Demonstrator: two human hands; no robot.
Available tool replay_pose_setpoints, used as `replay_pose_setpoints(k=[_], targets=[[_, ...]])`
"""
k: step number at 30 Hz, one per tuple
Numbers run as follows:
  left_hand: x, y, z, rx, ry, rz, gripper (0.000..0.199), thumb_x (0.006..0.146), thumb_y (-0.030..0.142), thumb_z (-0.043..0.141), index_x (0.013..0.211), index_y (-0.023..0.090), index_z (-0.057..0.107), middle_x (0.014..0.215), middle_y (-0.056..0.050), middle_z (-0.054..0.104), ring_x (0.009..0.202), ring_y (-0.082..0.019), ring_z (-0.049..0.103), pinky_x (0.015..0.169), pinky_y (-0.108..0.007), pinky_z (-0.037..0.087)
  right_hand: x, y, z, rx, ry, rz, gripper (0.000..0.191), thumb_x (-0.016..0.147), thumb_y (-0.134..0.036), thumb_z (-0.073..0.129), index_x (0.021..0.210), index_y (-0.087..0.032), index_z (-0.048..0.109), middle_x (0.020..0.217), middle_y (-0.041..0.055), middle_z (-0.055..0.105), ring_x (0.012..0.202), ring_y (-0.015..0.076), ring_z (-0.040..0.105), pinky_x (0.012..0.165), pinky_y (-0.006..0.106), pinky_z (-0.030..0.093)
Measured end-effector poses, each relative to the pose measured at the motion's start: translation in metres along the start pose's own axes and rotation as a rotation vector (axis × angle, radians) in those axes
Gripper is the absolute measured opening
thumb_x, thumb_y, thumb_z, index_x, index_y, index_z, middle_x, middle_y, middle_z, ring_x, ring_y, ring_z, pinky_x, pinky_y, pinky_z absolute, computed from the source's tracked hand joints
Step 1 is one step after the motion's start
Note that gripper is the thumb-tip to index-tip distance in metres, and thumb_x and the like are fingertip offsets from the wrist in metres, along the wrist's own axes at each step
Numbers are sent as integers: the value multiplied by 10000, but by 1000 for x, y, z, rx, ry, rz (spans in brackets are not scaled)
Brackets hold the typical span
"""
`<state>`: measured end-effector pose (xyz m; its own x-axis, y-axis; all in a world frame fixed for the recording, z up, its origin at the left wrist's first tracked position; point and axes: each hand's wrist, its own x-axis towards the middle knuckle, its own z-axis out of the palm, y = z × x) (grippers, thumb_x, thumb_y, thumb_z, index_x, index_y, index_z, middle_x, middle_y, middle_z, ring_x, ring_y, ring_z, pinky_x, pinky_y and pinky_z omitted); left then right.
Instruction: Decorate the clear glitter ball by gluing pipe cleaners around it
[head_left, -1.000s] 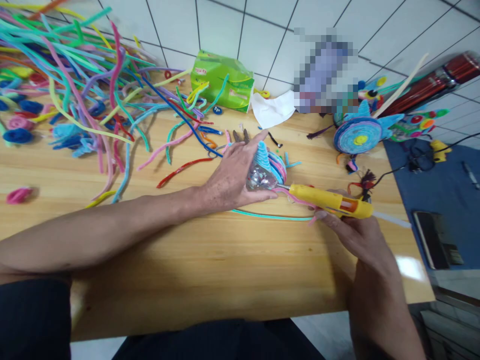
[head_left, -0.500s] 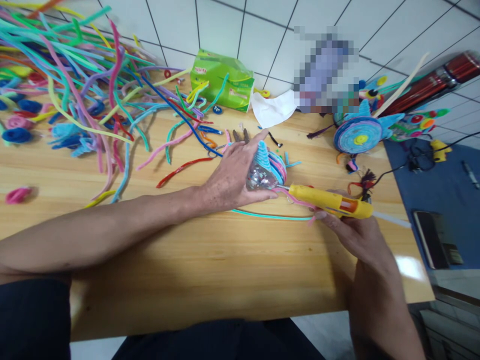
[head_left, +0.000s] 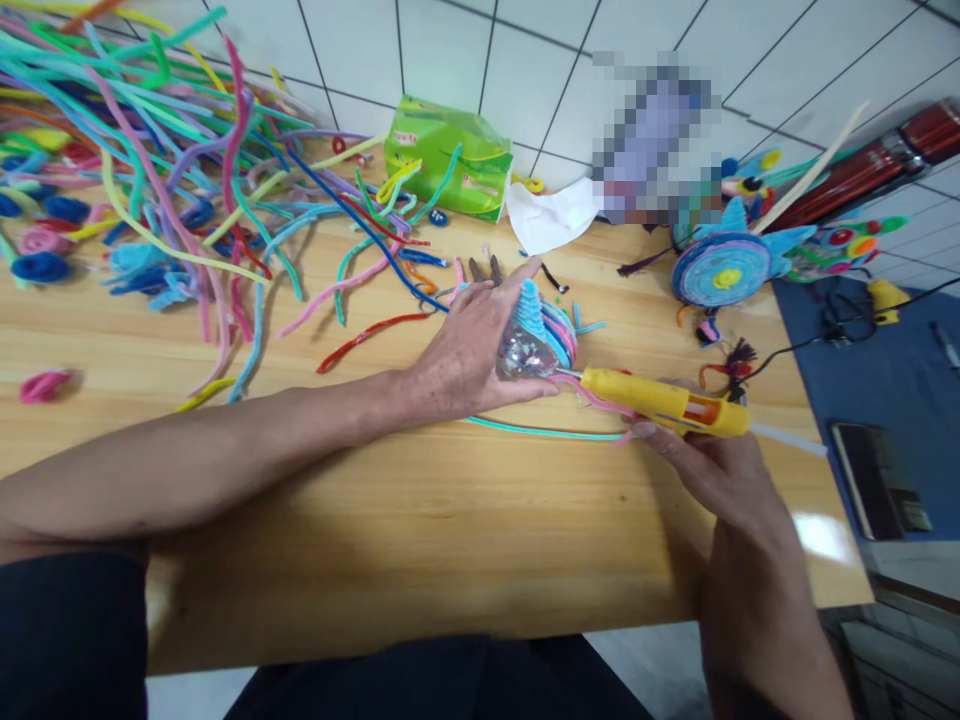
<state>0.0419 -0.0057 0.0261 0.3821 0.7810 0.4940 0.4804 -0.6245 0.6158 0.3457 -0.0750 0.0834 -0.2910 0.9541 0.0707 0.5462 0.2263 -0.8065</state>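
I see all this from one camera, worn on my head, facing forward and down across the wooden table (head_left: pixel 420 530). It sits near enough that my dark sleeve (head_left: pixel 71 635) and lap (head_left: pixel 450 685) fill the bottom edge, my left hand (head_left: pixel 472 350) and right hand (head_left: pixel 712 460) fall mid-view, and the tiled wall (head_left: pixel 435 50) spans the top.

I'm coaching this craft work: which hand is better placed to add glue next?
Probably the right hand: it holds the yellow glue gun, nozzle beside the clear plastic piece. The left hand is busy gripping that piece.
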Motion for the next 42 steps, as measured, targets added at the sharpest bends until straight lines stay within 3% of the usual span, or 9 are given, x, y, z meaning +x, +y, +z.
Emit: replay_pose_setpoints(k=[13,26,36,42], targets=[[0,-1,1,-11,11,3,1303,742,714,924,1747,320,194,1548,-148,651,1454,-430,609,1274,-719,445,-4,5,-2,-4,6,14,185,988,-487,775,1022,-308,805,962,23,773,887,237,753,747,335,657],[0,-4,2,-49,43,49,1265,761,767,879,1729,254,245,1543,-176,639,1367,-425,657,1235,-683,472,0,3,1,-43,28,-23,202,979,-496,780,1023,-299,793,901,20,767,804,234,737,665,342,632],[-2,-8,6,-13,51,26,1297,738,787,887,1726,269,226,1505,-181,651,1452,-454,581,1256,-736,421,2,-1,2,-91,60,-118,142,1022,-425,733,995,-288,758,890,17,735,789,215,718,658,321,616],[-4,-8,4,-1,48,48,1300,744,789,881,1730,269,212,1517,-185,646,1476,-441,570,1282,-724,405,2,0,0,-110,16,-153,120,1021,-360,733,938,-276,754,871,12,726,770,201,713,630,297,600]])
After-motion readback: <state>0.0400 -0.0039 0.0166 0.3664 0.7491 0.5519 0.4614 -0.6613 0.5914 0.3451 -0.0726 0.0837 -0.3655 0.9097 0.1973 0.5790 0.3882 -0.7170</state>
